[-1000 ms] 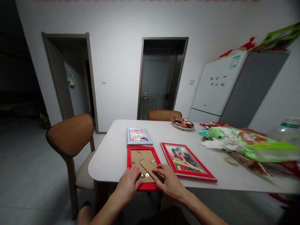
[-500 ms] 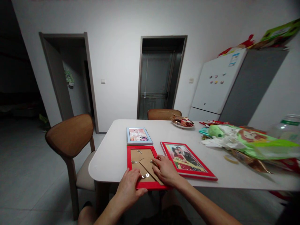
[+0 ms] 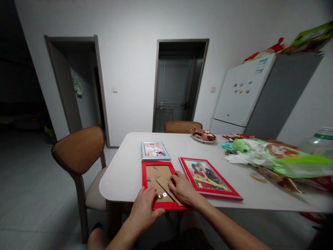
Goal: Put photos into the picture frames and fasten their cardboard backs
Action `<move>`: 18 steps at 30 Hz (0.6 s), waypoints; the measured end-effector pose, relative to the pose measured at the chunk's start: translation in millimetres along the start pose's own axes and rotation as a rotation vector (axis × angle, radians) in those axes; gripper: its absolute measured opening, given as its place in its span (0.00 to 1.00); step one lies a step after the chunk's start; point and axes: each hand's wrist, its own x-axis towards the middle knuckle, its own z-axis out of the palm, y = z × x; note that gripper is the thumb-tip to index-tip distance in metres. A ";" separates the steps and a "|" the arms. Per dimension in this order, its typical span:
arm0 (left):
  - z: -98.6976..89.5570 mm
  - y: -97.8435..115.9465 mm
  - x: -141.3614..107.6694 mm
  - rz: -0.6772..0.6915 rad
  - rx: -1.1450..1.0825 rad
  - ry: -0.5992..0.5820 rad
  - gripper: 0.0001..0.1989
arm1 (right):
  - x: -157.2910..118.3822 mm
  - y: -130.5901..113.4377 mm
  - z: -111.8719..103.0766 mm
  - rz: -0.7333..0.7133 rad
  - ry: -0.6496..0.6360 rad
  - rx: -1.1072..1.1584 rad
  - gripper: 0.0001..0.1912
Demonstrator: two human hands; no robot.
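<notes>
A red picture frame (image 3: 144, 173) lies face down at the table's near edge, its brown backing board (image 3: 156, 173) showing upward with small metal clips (image 3: 162, 195) around it and a diagonal stand leg. My left hand (image 3: 146, 205) grips the frame's lower left corner, thumb along the front edge and fingers over the back. On the right side, the bent fingers of my right hand (image 3: 182, 187) press at the right-hand clip, which they partly hide. Just beyond is a blue frame (image 3: 155, 150) with a photo; to the right lies a larger red frame (image 3: 210, 178), photo upward.
The white table (image 3: 119, 173) has a rounded left corner. A plate of food (image 3: 204, 135) stands at the back. Green packaging (image 3: 281, 156), a tape roll (image 3: 258, 177) and a clear jar (image 3: 319, 140) crowd the right. A wooden chair (image 3: 79, 152) stands left.
The fingers of my right hand have shifted slightly at the right-hand clip, covering more of it. My left hand keeps its hold, and the frames lie as before.
</notes>
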 end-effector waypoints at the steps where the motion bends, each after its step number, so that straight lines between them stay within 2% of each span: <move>1: 0.7 -0.7 -0.2 0.001 -0.002 0.003 0.20 | -1.6 -0.6 -0.5 -0.011 0.015 -0.002 0.16; 5: 5.5 -4.8 -1.2 0.006 -0.013 0.021 0.21 | -14.8 -11.1 -3.6 -0.145 0.083 0.062 0.14; 8: 7.9 -6.9 -1.5 0.019 -0.021 0.040 0.20 | -27.4 -25.3 -8.4 -0.315 0.029 0.158 0.12; 10: 7.5 -6.8 -1.2 0.022 -0.033 0.048 0.21 | -33.7 -33.6 -13.2 -0.380 -0.028 0.186 0.12; 13: 4.7 -4.8 -0.3 0.024 -0.051 0.051 0.23 | -39.0 -39.4 -20.7 -0.401 -0.080 0.188 0.12; 18: 2.1 -2.3 0.8 0.028 -0.074 0.052 0.20 | -43.5 -35.9 -26.4 -0.421 -0.091 0.203 0.11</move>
